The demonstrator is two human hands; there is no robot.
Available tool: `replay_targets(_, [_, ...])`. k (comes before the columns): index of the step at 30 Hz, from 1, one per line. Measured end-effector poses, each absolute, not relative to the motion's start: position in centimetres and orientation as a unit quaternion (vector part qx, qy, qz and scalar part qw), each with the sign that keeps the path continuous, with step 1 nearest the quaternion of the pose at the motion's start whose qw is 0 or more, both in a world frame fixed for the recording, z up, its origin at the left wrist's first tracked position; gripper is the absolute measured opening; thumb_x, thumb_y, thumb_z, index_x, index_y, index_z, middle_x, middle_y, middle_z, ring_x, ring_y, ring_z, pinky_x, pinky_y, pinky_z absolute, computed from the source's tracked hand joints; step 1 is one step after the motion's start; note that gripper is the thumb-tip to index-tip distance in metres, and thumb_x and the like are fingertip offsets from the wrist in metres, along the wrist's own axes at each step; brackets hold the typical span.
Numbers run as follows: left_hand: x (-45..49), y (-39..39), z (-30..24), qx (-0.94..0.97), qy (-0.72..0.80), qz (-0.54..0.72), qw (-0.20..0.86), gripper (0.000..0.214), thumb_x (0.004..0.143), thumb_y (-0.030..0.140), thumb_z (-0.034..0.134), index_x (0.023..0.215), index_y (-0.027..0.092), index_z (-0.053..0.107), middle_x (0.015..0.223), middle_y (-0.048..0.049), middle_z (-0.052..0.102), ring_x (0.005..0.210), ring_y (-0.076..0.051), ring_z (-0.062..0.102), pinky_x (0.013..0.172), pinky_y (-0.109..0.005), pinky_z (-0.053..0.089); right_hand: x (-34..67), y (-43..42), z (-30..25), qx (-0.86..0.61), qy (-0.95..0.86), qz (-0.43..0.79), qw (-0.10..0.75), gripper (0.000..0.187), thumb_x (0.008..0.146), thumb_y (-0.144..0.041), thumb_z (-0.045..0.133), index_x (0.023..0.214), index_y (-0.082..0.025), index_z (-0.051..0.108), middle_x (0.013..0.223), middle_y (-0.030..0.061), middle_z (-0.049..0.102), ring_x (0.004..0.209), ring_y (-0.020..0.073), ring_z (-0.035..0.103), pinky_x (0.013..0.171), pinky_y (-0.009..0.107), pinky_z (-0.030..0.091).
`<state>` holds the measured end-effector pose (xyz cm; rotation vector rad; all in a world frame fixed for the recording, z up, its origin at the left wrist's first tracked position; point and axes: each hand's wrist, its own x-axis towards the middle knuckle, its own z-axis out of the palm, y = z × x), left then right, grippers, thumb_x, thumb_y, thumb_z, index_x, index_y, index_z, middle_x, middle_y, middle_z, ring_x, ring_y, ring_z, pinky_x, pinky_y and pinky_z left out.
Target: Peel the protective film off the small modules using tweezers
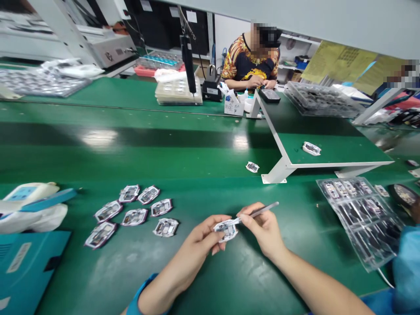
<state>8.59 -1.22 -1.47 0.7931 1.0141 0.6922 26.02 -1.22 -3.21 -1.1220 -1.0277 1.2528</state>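
Observation:
My left hand pinches a small white-framed electronic part just above the green bench. My right hand is closed round metal tweezers, whose tip touches the part. Several similar parts lie spread on the green mat to the left of my hands. A clear plastic tray holding more parts lies to the right.
A teal device and a white handheld unit sit at the left. A raised white-framed shelf carries one part; another part lies near its foot. Across the bench a person works; part trays and a hanging tool stand nearby.

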Motion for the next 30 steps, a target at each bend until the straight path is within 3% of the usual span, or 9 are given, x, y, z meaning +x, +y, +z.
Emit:
replay_targets(8, [8.7,-1.2,-1.1,0.304,0.454,0.302,0.781,0.034,0.068,0.032,0.076,0.098,0.017,0.070,0.075,-0.0006,0.059,0.061,-0.011,0.045,0.055,-0.023,0.033,25.6,-1.6,-3.1,-0.435,-0.467,0.502,0.583,0.013,0.077,-0.032,0.077,0.077,-0.023,0.068,0.077,0.0026,0.072,0.075,0.0193,0.069,0.070,0.032,0.055])
replay_targets(15, [8.8,-1.2,-1.1,0.303,0.458,0.312,0.775,0.038,0.067,0.043,0.079,0.095,0.018,0.069,0.077,-0.0006,0.059,0.062,-0.011,0.046,0.055,-0.022,0.034,25.8,-1.6,-2.6,-0.399,-0.544,0.465,0.573,0.008,0.080,-0.028,0.076,0.076,-0.023,0.070,0.076,0.0045,0.072,0.076,0.0214,0.067,0.072,0.036,0.055])
replay_targets(23, [8.6,-1.4,-1.8,0.418,0.474,0.323,0.704,0.033,0.076,0.043,0.072,0.098,0.020,0.067,0.070,0.0013,0.059,0.060,-0.013,0.049,0.053,-0.024,0.034,26.0,-1.5,-3.0,-0.468,-0.467,0.490,0.568,0.017,0.077,-0.037,0.077,0.078,-0.022,0.069,0.077,0.0035,0.073,0.073,0.0195,0.069,0.069,0.030,0.056])
replay_targets(30, [8.7,-1.4,-2.4,0.484,0.471,0.328,0.661,0.028,0.077,0.038,0.069,0.100,0.021,0.065,0.079,-0.0014,0.062,0.064,-0.016,0.053,0.060,-0.027,0.043,26.0,-1.5,-3.0,-0.473,-0.470,0.513,0.542,0.017,0.076,-0.035,0.077,0.077,-0.021,0.068,0.073,0.0025,0.073,0.068,0.0182,0.067,0.065,0.029,0.054])
